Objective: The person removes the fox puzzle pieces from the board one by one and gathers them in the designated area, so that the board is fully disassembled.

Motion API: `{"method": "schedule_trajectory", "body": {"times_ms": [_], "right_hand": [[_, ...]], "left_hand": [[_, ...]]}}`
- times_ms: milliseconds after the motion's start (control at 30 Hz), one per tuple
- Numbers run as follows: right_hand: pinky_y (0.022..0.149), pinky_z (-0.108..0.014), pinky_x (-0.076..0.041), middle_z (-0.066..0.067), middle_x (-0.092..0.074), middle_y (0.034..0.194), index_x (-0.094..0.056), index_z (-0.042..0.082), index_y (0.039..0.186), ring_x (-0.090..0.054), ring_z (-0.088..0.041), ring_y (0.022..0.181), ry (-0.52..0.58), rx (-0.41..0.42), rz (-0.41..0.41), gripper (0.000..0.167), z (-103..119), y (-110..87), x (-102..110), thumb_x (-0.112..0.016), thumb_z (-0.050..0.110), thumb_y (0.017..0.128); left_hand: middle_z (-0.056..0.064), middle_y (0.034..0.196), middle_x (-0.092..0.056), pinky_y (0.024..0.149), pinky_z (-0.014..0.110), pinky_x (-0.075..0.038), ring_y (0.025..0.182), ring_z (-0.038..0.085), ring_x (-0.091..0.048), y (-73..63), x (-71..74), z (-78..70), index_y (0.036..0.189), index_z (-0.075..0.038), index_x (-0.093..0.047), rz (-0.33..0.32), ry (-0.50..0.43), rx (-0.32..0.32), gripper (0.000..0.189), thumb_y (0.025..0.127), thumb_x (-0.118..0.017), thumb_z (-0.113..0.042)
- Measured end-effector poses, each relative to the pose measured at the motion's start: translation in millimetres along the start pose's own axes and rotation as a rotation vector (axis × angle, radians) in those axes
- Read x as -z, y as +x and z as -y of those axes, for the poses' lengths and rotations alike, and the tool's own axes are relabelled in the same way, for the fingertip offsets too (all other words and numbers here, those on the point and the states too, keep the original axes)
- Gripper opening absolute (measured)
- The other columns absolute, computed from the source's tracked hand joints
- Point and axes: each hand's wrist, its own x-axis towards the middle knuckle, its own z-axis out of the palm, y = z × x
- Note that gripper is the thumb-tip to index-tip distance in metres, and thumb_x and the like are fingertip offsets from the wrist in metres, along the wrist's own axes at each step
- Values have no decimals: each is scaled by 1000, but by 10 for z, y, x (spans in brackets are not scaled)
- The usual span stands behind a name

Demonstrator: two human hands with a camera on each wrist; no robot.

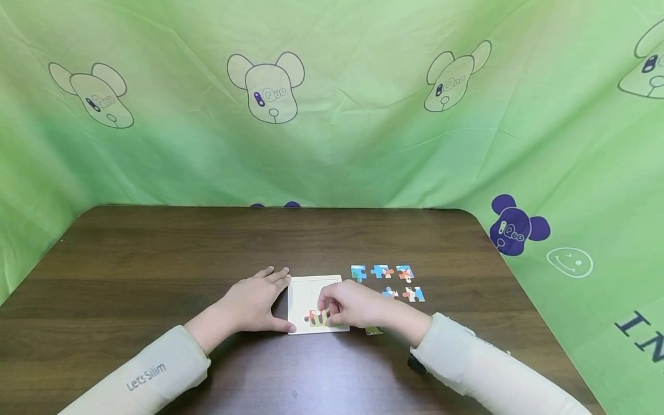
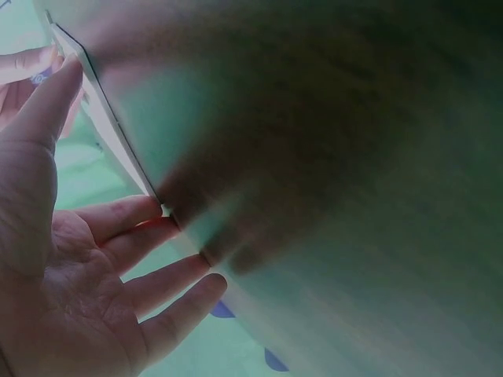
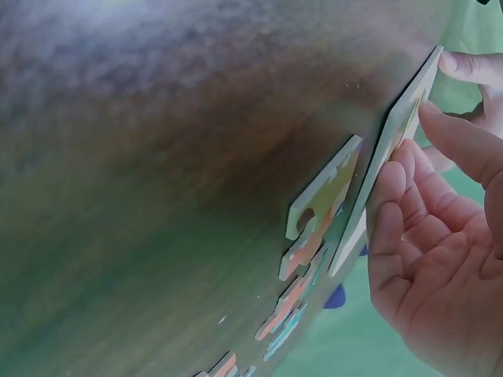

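A white square puzzle tray (image 1: 303, 291) lies flat on the table. My left hand (image 1: 259, 302) rests at its left side, thumb on the lower left corner and the other fingers spread along the edge; the left wrist view shows those fingers (image 2: 169, 314) straight, tips down on the tabletop. Over the tray's lower half, my right hand (image 1: 358, 304) pinches a red, yellow and green jigsaw piece (image 1: 314, 319) between thumb and fingers. In the right wrist view the thumb (image 3: 456, 141) is low against the tray (image 3: 381, 157); the hand partly hides the piece.
Loose jigsaw pieces lie right of the tray: a blue-green one (image 1: 357, 272), a blue and orange one (image 1: 380, 271), others in a row below, and a greenish one (image 1: 373, 331) partly under my right wrist. A green printed curtain (image 1: 342, 144) hangs behind the brown table (image 1: 155, 248).
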Motion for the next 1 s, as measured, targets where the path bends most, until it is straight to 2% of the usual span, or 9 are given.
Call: {"method": "schedule_trajectory", "body": {"times_ms": [433, 1000], "right_hand": [[60, -18, -39, 10, -48, 64, -63, 8, 93, -43, 1, 59, -34, -25, -10, 18, 40, 7, -4, -72, 1, 79], [60, -17, -43, 5, -57, 74, -64, 6, 95, -47, 1, 61, 88, 22, 11, 15, -18, 7, 36, -69, -2, 84]], "left_hand": [[11, 155, -45, 103, 56, -47, 143, 38, -41, -3, 16, -10, 144, -3, -50, 1, -5, 9, 99, 71, -77, -64], [12, 156, -43, 104, 54, -46, 143, 39, -41, 9, 15, -4, 145, -2, -50, 20, 3, 7, 100, 71, -77, -65]]}}
